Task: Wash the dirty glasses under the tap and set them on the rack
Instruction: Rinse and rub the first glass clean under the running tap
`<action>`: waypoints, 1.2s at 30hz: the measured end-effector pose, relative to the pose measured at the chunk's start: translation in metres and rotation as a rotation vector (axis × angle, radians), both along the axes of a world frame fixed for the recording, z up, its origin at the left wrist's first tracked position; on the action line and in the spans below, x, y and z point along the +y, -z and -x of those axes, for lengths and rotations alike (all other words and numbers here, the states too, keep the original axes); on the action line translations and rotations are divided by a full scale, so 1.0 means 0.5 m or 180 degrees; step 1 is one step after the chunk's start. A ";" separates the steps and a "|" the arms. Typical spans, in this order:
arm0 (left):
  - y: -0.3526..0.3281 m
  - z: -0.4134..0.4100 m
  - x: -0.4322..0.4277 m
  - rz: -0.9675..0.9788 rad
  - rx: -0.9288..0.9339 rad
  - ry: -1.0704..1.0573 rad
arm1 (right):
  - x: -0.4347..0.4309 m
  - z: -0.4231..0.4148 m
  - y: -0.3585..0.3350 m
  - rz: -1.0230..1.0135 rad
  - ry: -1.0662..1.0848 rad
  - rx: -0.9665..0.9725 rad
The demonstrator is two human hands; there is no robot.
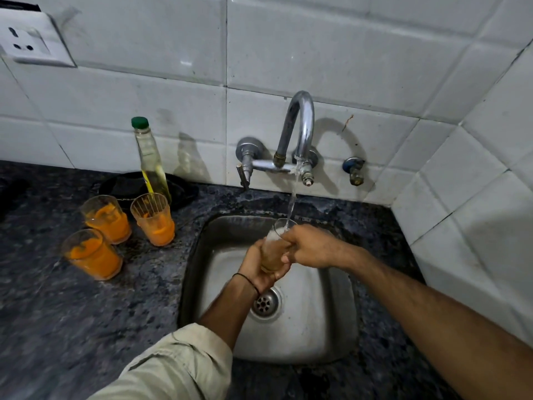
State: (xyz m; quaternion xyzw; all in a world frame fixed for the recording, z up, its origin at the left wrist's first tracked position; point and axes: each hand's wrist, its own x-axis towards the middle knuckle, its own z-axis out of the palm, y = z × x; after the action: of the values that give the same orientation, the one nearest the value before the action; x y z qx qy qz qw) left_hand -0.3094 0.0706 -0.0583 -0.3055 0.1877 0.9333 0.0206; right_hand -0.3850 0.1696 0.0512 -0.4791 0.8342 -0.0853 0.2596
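Observation:
A clear glass (272,251) is tilted over the steel sink (323,336), and water from the chrome tap (298,131) streams into its mouth. My left hand (261,269) grips the lower part of this glass from below. My right hand (310,246) holds its upper part near the rim, fingers curled round it. Three dirty glasses smeared with orange stand on the counter to the left: one at the back left (105,219), one at the back right (153,219), one in front (92,254). No rack is in view.
A tall bottle (150,160) with a green cap stands behind the glasses on a dark cloth (121,184). The dark speckled stone counter (72,327) surrounds the sink. A wall socket (31,44) sits at the upper left. White tiled walls close the back and right.

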 end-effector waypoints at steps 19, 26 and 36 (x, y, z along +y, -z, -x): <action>-0.048 0.000 -0.073 0.3337 0.0021 -0.0603 | -0.020 -0.091 0.073 0.2602 0.3517 -0.2644; -0.085 -0.019 -0.084 0.6738 0.0844 0.0525 | -0.055 -0.099 0.137 0.2440 0.4729 -0.4963; -0.002 -0.043 -0.035 0.1508 -0.0695 0.0576 | -0.042 -0.033 0.130 0.1545 0.3430 -0.2189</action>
State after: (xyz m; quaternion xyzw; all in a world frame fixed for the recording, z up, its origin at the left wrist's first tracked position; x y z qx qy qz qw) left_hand -0.2880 0.0529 -0.0573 -0.3825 0.4239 0.8193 0.0521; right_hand -0.3687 0.1484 -0.0138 0.0127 0.7836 -0.5346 0.3163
